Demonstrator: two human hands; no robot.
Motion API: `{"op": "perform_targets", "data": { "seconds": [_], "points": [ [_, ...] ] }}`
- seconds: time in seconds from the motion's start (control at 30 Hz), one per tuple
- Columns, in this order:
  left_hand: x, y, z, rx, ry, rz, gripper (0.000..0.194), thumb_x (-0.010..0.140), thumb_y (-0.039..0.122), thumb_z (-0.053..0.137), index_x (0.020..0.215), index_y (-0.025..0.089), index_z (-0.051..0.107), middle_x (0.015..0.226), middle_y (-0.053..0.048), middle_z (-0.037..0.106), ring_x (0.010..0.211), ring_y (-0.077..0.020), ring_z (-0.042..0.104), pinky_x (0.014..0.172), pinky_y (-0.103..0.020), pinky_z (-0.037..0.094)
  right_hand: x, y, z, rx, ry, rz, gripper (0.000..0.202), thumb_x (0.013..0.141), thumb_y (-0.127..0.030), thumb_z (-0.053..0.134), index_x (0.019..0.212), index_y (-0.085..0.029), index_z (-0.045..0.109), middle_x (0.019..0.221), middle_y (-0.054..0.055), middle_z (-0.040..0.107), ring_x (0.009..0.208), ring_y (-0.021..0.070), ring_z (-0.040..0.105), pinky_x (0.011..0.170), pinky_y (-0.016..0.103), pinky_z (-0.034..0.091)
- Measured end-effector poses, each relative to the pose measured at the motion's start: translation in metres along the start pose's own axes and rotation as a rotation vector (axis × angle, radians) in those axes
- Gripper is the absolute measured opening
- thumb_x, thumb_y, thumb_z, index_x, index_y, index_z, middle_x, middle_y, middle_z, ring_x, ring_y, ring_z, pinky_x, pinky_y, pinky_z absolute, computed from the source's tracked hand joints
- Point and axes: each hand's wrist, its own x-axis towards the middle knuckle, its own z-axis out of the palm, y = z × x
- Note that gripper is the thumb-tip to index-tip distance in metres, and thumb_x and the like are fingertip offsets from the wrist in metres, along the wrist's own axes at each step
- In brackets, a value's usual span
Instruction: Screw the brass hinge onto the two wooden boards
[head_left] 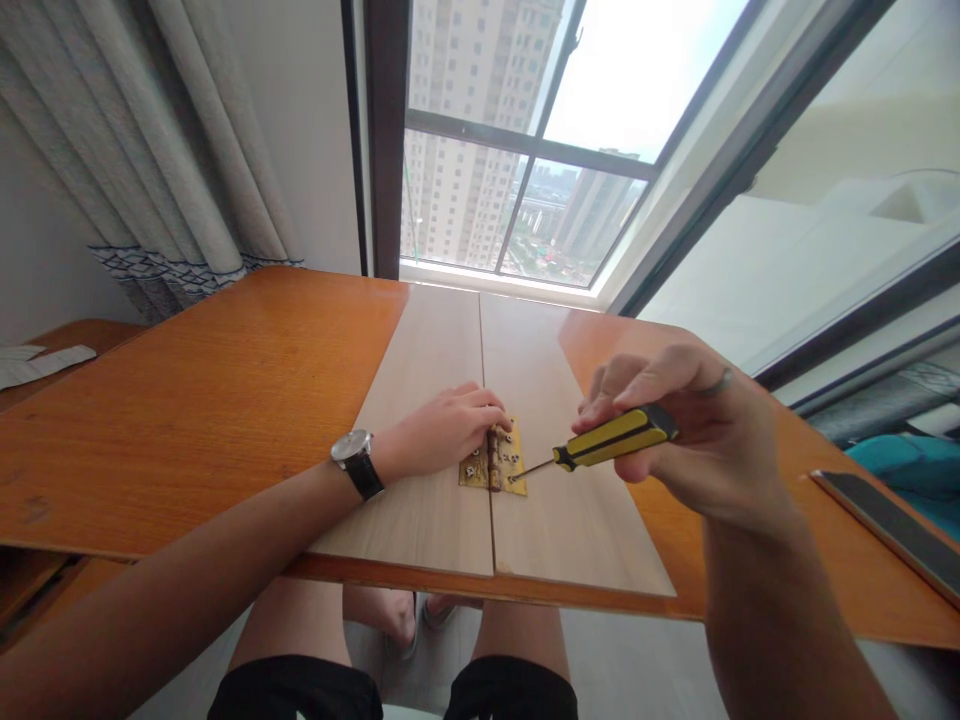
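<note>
A brass-coloured butt hinge lies open across the seam between two pale wooden boards, with screws visible in its leaves. The fingers of my left hand are bent and pressed together on its far part, covering some of it. My right hand is closed round the handle of a yellow and black screwdriver. The screwdriver slants down to the left, and its tip meets a screw at the near corner of the right leaf. Beneath the hinge are the left board and the right board, side by side.
The boards lie on an orange-brown wooden table, close to its front edge. Behind it stand a window and a grey curtain. A dark flat strip lies at the right edge. My legs are under the table.
</note>
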Motion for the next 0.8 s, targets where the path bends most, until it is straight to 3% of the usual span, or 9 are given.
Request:
{"op": "perform_targets", "data": {
  "seconds": [0.13,0.27,0.37,0.53,0.63,0.7,0.8],
  "points": [
    [0.0,0.001,-0.001,0.007,-0.012,-0.006,0.029,0.097,0.004,0.046,0.109,0.017,0.07,0.116,-0.008,0.068,0.109,-0.0198,0.059,0.101,-0.035,0.048,0.001,0.001,0.003,-0.07,0.029,-0.005,0.04,0.082,-0.019,0.08,0.119,-0.027,0.068,0.087,0.001,0.068,0.079,0.0154,0.067,0.067,0.028,0.059],
    [-0.001,0.001,-0.001,0.007,-0.015,-0.004,0.03,0.099,0.006,0.046,0.111,0.017,0.071,0.117,-0.008,0.068,0.11,-0.0201,0.058,0.103,-0.036,0.047,0.0,0.0,0.001,-0.166,-0.048,-0.013,0.04,0.091,-0.012,0.067,0.128,-0.028,0.066,0.112,0.006,0.072,0.099,0.0176,0.068,0.08,0.03,0.06],
    [-0.001,0.001,-0.001,0.004,-0.013,-0.009,0.03,0.1,0.008,0.046,0.113,0.018,0.07,0.117,-0.008,0.068,0.109,-0.0201,0.058,0.103,-0.037,0.047,-0.003,-0.001,-0.003,-0.08,-0.079,0.041,0.033,0.094,-0.013,0.063,0.123,-0.03,0.068,0.116,0.006,0.073,0.104,0.0205,0.071,0.082,0.034,0.061],
    [-0.001,0.002,-0.003,-0.011,-0.03,-0.012,0.03,0.101,0.009,0.043,0.11,0.018,0.07,0.119,-0.008,0.068,0.109,-0.0193,0.059,0.103,-0.037,0.047,-0.006,-0.006,-0.009,0.087,-0.273,0.14,0.042,0.101,-0.017,0.049,0.137,-0.038,0.057,0.124,0.005,0.073,0.116,0.0257,0.069,0.094,0.049,0.06],
    [-0.001,0.002,-0.003,-0.011,-0.021,-0.01,0.03,0.1,0.008,0.043,0.11,0.017,0.07,0.118,-0.008,0.068,0.109,-0.0193,0.058,0.103,-0.036,0.047,-0.004,-0.008,-0.008,0.064,-0.185,0.122,0.034,0.099,-0.017,0.055,0.126,-0.036,0.065,0.113,0.004,0.077,0.103,0.0233,0.075,0.086,0.043,0.064],
    [-0.001,0.002,-0.003,-0.011,-0.023,-0.009,0.029,0.1,0.008,0.044,0.11,0.017,0.07,0.118,-0.009,0.068,0.109,-0.0195,0.058,0.102,-0.036,0.047,-0.003,-0.006,-0.006,0.037,-0.088,0.109,0.025,0.093,-0.021,0.067,0.115,-0.032,0.07,0.101,0.004,0.079,0.092,0.0231,0.077,0.079,0.039,0.066],
    [-0.001,0.002,-0.002,-0.008,-0.032,-0.008,0.029,0.099,0.007,0.045,0.109,0.017,0.07,0.117,-0.008,0.067,0.109,-0.0194,0.058,0.102,-0.035,0.047,-0.003,-0.001,0.0,-0.026,0.037,0.103,0.027,0.081,-0.021,0.081,0.106,-0.026,0.072,0.089,0.003,0.079,0.08,0.0223,0.078,0.07,0.035,0.067]
  ]
}}
